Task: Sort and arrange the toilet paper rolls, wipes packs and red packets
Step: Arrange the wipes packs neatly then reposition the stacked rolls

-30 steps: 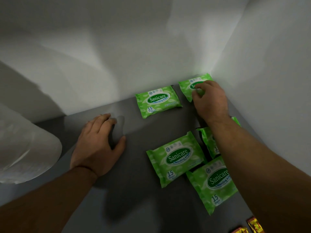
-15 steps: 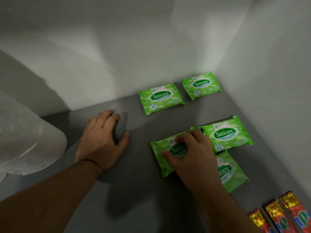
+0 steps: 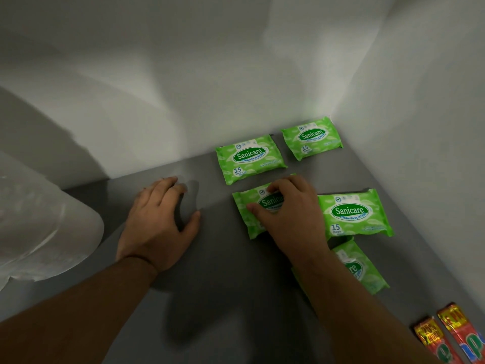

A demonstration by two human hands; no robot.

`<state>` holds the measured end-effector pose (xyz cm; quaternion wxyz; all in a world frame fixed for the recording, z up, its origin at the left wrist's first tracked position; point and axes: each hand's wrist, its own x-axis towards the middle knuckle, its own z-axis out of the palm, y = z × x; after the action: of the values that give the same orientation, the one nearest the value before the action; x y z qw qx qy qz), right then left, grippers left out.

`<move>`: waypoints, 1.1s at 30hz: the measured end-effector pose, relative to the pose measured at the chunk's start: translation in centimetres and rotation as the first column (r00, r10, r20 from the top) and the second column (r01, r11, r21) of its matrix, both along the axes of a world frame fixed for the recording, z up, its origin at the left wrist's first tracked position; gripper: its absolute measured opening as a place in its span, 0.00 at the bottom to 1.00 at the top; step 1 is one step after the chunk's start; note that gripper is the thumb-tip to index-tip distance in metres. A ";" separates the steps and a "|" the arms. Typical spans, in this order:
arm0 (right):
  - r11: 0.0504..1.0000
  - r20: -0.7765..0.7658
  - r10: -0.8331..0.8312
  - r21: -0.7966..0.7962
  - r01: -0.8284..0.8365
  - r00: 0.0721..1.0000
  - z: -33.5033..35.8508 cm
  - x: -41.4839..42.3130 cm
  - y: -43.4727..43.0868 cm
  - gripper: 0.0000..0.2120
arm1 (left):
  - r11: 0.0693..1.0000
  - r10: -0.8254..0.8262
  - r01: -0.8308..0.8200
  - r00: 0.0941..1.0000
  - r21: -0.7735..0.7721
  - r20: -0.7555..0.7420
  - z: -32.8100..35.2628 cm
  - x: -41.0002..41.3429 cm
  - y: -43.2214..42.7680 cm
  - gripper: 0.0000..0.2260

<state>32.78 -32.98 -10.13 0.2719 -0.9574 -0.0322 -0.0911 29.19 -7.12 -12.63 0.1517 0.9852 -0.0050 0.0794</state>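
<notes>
At the far left I see a plastic-wrapped toilet paper roll at the edge of the grey surface, well apart from everything else. My left hand lies flat on the bare surface, fingers spread, gripping nothing. Next, my right hand presses on a green wipes pack, fingers curled over its top edge and thumb on its face. This pack sits just below the back-row pack, with the corner pack to the right against the wall. I judge the job is squaring this pack under the one behind it, so I'd slide it flat, keeping its edges level with the neighbouring pack. One pack waits, tilted, under my forearm. Red packets lie at the far right.
</notes>
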 end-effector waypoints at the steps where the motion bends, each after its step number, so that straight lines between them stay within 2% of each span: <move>1: 1.000 -0.002 0.003 0.001 -0.003 1.000 0.0 0.1 0.1 0.21 | 1.000 0.002 -0.002 1.000 -0.001 -0.003 0.0 0.0 0.0 0.27; 15: 0.999 -0.011 -0.001 0.053 0.001 1.000 0.8 -0.2 0.1 0.23 | 1.000 -0.003 0.003 1.000 -0.004 -0.015 0.2 0.0 -0.1 0.26; 18: 0.988 0.049 -0.087 0.134 0.079 0.995 2.2 -1.1 -2.1 0.19 | 1.000 -0.007 0.007 1.000 -0.005 -0.018 0.3 0.0 -0.1 0.26; 21: 0.969 0.120 -0.226 0.128 0.211 0.967 2.9 -2.4 -6.1 0.11 | 1.000 -0.009 0.009 1.000 0.000 -0.020 0.3 0.0 0.0 0.27; 24: 0.944 0.020 -0.317 0.107 0.314 0.948 2.4 -3.6 -9.0 0.11 | 1.000 -0.009 0.009 1.000 -0.002 -0.022 0.4 0.0 -0.1 0.27; 27: 0.946 -0.091 -0.315 0.056 0.320 0.945 1.5 -3.9 -9.9 0.12 | 1.000 -0.011 0.011 0.999 -0.004 -0.031 0.5 -0.1 -0.2 0.28; 33: 0.935 -0.075 -0.341 0.076 0.347 0.937 1.2 -1.9 -11.2 0.11 | 1.000 -0.010 0.010 0.999 -0.002 -0.040 0.5 0.0 -0.3 0.30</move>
<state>30.88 -44.17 -8.98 0.2945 -0.9377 0.1481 -0.1096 29.17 -7.39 -12.09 0.1530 0.9864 -0.0068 0.0591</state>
